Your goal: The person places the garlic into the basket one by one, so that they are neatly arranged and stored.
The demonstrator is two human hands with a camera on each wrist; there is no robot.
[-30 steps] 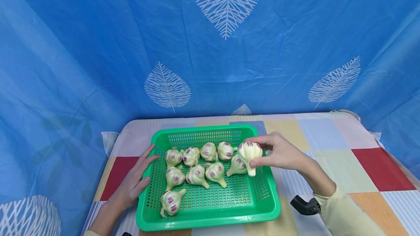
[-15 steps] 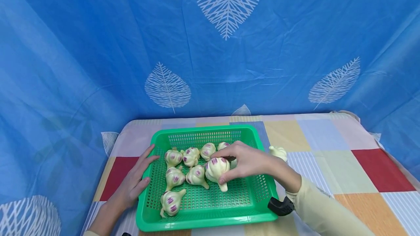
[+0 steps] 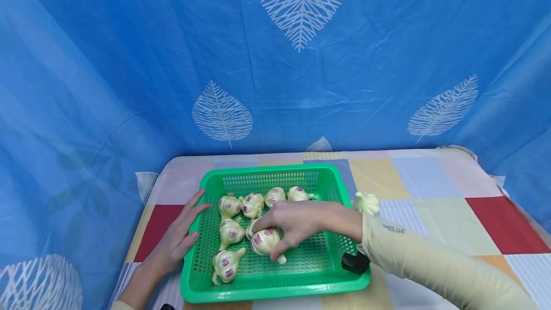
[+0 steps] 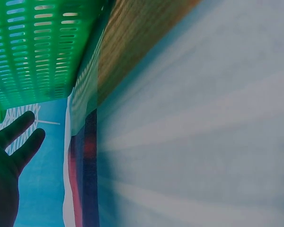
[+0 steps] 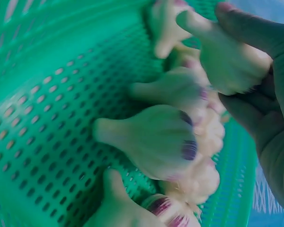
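My right hand (image 3: pixel 297 221) reaches over the green plastic basket (image 3: pixel 275 295) and grips a pale garlic bulb (image 3: pixel 264 241) with purple streaks. The thumb lies on its near side and the fingers curl behind it. In the right wrist view that held bulb (image 5: pixel 234 59) is raised near several others, its stem toward the basket's side. Other garlic bulbs lie in the basket, such as one at the front left (image 3: pixel 226 266); my right hand hides some of them. My left hand (image 3: pixel 174 240) rests at the basket's left rim, fingers extended.
One more garlic bulb (image 3: pixel 367 203) lies on the patchwork tablecloth (image 3: pixel 443 224), just right of the basket and beside my right forearm. A blue curtain (image 3: pixel 366 61) with white leaf prints hangs behind the table and along its sides.
My right hand has carried the held garlic bulb left and nearer, from the basket's right side toward its middle. The bulb on the tablecloth has come into view. My left hand stays put.
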